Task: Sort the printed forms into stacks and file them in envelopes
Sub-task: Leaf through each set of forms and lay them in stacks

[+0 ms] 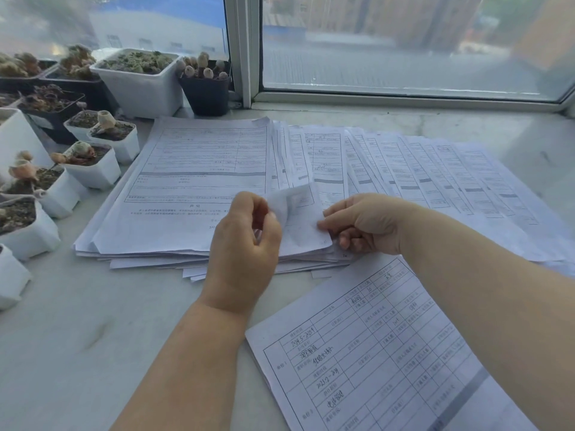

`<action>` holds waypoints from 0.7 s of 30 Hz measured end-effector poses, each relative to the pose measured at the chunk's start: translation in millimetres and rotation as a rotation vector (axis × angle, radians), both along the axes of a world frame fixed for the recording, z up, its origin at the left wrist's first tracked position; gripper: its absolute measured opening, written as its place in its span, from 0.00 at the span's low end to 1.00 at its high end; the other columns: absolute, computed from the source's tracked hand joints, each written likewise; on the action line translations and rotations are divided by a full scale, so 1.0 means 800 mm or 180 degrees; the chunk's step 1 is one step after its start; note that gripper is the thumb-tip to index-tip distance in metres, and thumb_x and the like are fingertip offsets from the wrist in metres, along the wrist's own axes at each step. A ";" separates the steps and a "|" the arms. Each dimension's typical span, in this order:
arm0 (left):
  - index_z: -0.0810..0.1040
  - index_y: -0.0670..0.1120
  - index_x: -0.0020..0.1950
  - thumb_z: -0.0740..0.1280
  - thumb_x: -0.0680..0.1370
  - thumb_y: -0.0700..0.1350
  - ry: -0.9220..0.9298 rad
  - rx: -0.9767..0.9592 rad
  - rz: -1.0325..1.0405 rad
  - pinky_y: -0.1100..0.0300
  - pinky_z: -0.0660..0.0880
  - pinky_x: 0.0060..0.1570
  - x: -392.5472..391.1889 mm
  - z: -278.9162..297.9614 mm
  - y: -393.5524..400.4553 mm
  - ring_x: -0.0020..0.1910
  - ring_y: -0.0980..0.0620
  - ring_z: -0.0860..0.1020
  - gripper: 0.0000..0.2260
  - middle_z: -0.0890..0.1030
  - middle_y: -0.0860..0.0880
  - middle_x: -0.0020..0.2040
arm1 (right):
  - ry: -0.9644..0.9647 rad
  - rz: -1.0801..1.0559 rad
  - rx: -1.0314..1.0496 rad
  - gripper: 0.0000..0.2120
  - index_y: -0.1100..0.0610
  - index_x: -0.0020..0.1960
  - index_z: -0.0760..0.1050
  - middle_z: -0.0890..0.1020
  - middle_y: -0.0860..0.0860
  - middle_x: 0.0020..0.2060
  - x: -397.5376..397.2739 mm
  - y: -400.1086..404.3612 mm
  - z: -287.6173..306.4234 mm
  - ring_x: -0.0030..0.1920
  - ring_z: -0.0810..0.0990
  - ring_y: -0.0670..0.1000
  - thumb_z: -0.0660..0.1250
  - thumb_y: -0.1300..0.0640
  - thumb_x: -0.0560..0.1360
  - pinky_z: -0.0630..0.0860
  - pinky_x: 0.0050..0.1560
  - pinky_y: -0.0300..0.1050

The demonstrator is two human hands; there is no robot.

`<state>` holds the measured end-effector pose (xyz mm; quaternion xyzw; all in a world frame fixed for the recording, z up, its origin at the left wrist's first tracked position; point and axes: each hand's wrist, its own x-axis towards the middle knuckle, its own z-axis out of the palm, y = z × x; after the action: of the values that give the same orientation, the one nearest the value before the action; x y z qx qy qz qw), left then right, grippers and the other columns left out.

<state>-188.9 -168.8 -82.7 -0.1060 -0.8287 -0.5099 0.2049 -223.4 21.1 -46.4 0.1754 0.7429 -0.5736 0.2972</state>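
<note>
Marble sill (62, 337) by window: big forms stack (193, 188) at centre, more forms fanned (435, 172) to its R, loose filled-in form (373, 353) nearest. L hand (245, 241) + R hand (364, 225) both pinch a curled-up sheet (295, 219) at stack's R edge. Succulent pots (93, 169) on L.

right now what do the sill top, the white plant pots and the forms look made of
Sill top: probably marble or polished stone, pale with grey veins and a soft sheen.
White plant pots: likely thin matte plastic, square with rolled rims.
Forms: plain white printer paper; a corner curls where both hands lift it.
</note>
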 end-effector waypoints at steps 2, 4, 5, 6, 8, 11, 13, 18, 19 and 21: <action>0.70 0.45 0.43 0.64 0.76 0.39 0.0067 0.0028 0.0075 0.74 0.66 0.34 0.000 0.000 0.001 0.33 0.62 0.73 0.04 0.72 0.57 0.32 | 0.0024 -0.0095 0.0167 0.09 0.56 0.40 0.74 0.78 0.48 0.24 0.000 -0.007 0.001 0.20 0.72 0.44 0.73 0.56 0.73 0.65 0.20 0.32; 0.70 0.46 0.44 0.66 0.75 0.36 0.0047 0.0027 -0.0004 0.72 0.68 0.37 0.000 -0.001 0.003 0.38 0.58 0.75 0.07 0.75 0.56 0.35 | 0.0045 -0.0075 0.0406 0.14 0.56 0.39 0.73 0.78 0.47 0.21 -0.002 -0.016 0.002 0.19 0.70 0.44 0.74 0.49 0.72 0.64 0.20 0.31; 0.70 0.46 0.45 0.66 0.75 0.36 0.0058 0.0008 -0.0056 0.72 0.68 0.38 0.001 -0.001 0.004 0.39 0.56 0.75 0.08 0.75 0.56 0.35 | 0.0059 -0.0061 0.0526 0.16 0.56 0.38 0.72 0.77 0.47 0.20 -0.003 -0.020 0.002 0.19 0.69 0.44 0.74 0.46 0.71 0.63 0.21 0.32; 0.70 0.47 0.47 0.66 0.75 0.36 0.0088 -0.0026 -0.0103 0.72 0.68 0.37 0.001 -0.001 0.005 0.38 0.55 0.75 0.09 0.75 0.55 0.35 | 0.0076 -0.0052 0.0634 0.18 0.56 0.37 0.71 0.77 0.47 0.20 -0.004 -0.023 0.003 0.19 0.68 0.44 0.74 0.44 0.71 0.62 0.21 0.32; 0.71 0.49 0.48 0.66 0.75 0.36 0.0200 -0.0164 -0.0177 0.71 0.68 0.37 0.002 -0.001 0.004 0.37 0.55 0.74 0.09 0.75 0.53 0.35 | 0.0099 -0.0053 0.0774 0.22 0.56 0.36 0.70 0.76 0.48 0.19 -0.006 -0.028 0.003 0.21 0.68 0.46 0.74 0.40 0.69 0.61 0.22 0.33; 0.72 0.52 0.54 0.68 0.73 0.40 0.0293 -0.0529 -0.0271 0.69 0.69 0.40 0.005 0.000 0.004 0.41 0.56 0.73 0.13 0.74 0.55 0.40 | 0.0128 -0.0053 0.0835 0.23 0.57 0.35 0.71 0.75 0.48 0.18 -0.005 -0.030 0.004 0.23 0.68 0.47 0.74 0.38 0.67 0.61 0.23 0.34; 0.66 0.52 0.63 0.70 0.71 0.38 0.0073 -0.0694 -0.0256 0.69 0.67 0.38 0.005 -0.003 0.003 0.40 0.55 0.72 0.24 0.72 0.54 0.41 | 0.0171 -0.0004 0.0785 0.20 0.56 0.35 0.72 0.76 0.48 0.18 -0.002 -0.030 0.005 0.20 0.70 0.46 0.74 0.42 0.69 0.63 0.22 0.34; 0.72 0.45 0.51 0.65 0.75 0.39 -0.0244 -0.0584 0.0265 0.64 0.59 0.32 -0.005 -0.006 -0.004 0.34 0.51 0.69 0.06 0.69 0.56 0.34 | 0.0563 -0.0180 -0.0195 0.08 0.60 0.54 0.76 0.85 0.53 0.34 0.006 -0.002 0.028 0.33 0.84 0.49 0.66 0.57 0.79 0.79 0.30 0.38; 0.72 0.44 0.54 0.65 0.76 0.39 -0.0275 -0.0488 0.0315 0.63 0.59 0.33 -0.006 -0.005 -0.004 0.35 0.50 0.69 0.08 0.71 0.55 0.35 | 0.0578 -0.0227 -0.0422 0.09 0.60 0.57 0.76 0.86 0.55 0.39 0.007 0.005 0.037 0.38 0.85 0.50 0.63 0.58 0.80 0.80 0.33 0.39; 0.66 0.44 0.67 0.64 0.76 0.38 -0.0353 -0.0228 0.0261 0.62 0.64 0.35 -0.005 -0.003 -0.004 0.37 0.51 0.72 0.20 0.76 0.51 0.41 | 0.0583 -0.0237 -0.0620 0.10 0.60 0.59 0.75 0.86 0.58 0.47 0.009 0.016 0.049 0.44 0.86 0.53 0.59 0.59 0.82 0.82 0.37 0.42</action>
<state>-192.8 -171.8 -85.0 -0.0507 -0.8601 -0.4763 0.1754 -216.3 33.6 -7.3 0.1200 0.7008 -0.6672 0.2223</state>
